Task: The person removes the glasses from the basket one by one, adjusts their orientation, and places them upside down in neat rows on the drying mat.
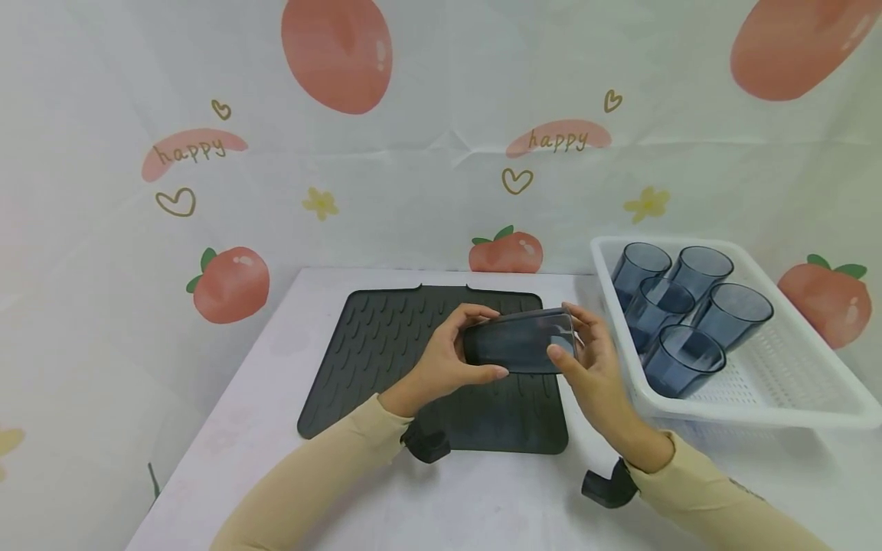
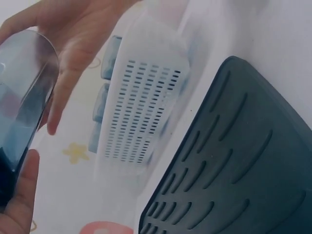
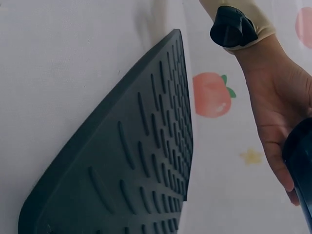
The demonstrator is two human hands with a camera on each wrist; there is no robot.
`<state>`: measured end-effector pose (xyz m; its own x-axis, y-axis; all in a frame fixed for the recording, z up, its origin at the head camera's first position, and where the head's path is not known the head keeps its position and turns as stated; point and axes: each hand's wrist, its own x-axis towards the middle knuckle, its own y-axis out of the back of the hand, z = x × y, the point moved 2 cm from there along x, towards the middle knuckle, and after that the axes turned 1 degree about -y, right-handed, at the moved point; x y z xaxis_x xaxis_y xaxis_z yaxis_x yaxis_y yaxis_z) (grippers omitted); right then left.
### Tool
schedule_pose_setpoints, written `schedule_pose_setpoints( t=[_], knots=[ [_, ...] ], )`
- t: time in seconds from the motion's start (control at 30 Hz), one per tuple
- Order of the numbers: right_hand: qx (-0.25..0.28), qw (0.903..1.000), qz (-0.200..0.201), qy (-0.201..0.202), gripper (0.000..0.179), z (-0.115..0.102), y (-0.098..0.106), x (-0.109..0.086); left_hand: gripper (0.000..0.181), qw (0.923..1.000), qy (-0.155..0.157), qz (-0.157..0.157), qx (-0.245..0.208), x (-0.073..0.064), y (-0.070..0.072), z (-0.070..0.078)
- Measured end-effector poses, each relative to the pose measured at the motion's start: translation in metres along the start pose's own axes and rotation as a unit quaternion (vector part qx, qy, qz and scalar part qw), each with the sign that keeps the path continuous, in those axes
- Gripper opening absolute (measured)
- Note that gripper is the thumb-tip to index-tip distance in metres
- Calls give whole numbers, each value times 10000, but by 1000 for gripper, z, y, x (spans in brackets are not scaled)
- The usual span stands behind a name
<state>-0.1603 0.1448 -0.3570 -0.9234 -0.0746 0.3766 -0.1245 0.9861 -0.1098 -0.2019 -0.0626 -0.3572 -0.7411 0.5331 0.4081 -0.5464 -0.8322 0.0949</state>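
Note:
A blue-tinted clear drinking glass (image 1: 517, 344) is held on its side above the dark drying mat (image 1: 386, 367). My left hand (image 1: 448, 356) grips its darker base end, thumb along the near side and fingers over the top. At the rim end, my right hand (image 1: 592, 367) holds it with the thumb in front and fingers behind. The left wrist view shows the glass (image 2: 24, 92) close up between the right hand (image 2: 78, 44) and the left thumb (image 2: 24, 190). In the right wrist view, the left hand (image 3: 278, 107) holds the glass's dark end (image 3: 300, 161).
A white perforated plastic basket (image 1: 799, 413) stands on the right of the white table (image 1: 496, 505). Several matching blue glasses (image 1: 682, 360) stand in its left part. Behind the table hangs a white backdrop (image 1: 413, 176) printed with fruit.

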Motion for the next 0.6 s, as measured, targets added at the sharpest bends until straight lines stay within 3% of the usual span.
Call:
schedule_pose_setpoints(
  t=[0.3,0.6],
  knots=[
    [155,9994,-219,235,54,1,1,2,67,9987,-349,352,-140,-1,1,6],
    [56,9985,-501,-206,54,2,3,4,71,9950,-832,518,-192,-3,8,5]
  ],
)
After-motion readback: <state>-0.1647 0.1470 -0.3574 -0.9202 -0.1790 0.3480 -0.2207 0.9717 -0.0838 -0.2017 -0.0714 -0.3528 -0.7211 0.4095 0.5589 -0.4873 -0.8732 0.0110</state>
